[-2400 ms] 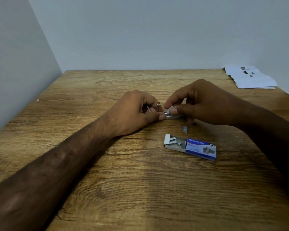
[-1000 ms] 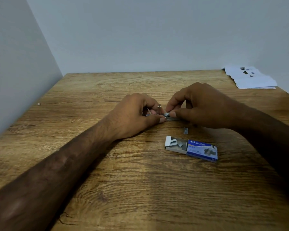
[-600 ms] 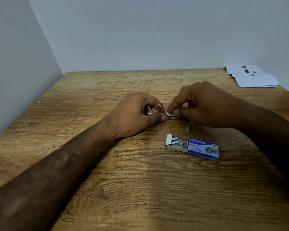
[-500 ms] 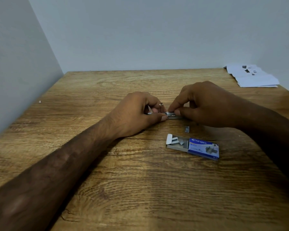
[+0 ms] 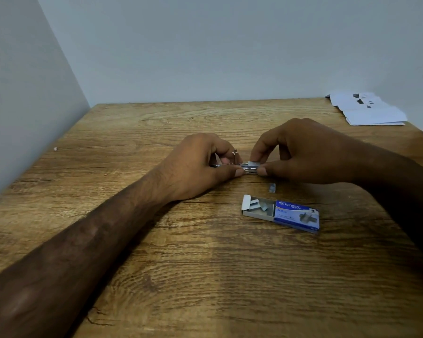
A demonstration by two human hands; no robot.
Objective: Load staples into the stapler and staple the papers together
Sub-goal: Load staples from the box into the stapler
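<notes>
Stapler (image 5: pixel 247 170): small, bare metal, seen at mid-bench between the two hands, largely covered by fingers; whether it is rested on the bench (image 5: pixel 205 276) or held just above it cannot be told. Its left end is gripped by the left hand (image 5: pixel 200 167), fingers curled over the top, thumb laid along the near side with the tip at the exposed metal, wrist and forearm laid on the wood. A thin upright metal part is noted just behind that thumb. The right hand (image 5: pixel 308 152) is curled too, knuckles up; a short pale grey staple strip (image 5: pixel 253 163) is pinched between its forefinger and thumb and is held against the top of the stapler's exposed section, touching it. The two thumb tips are set close, with only a short run of metal between them. A loose staple piece (image 5: pixel 272 187) is noted on the wood just nearer than the right thumb. Nearer again, a blue staple box (image 5: pixel 297 215) is laid flat, its grey tray slid out to the left with a few strips inside. Papers (image 5: pixel 369 111) are stacked at the far right corner, well apart from the hands.
</notes>
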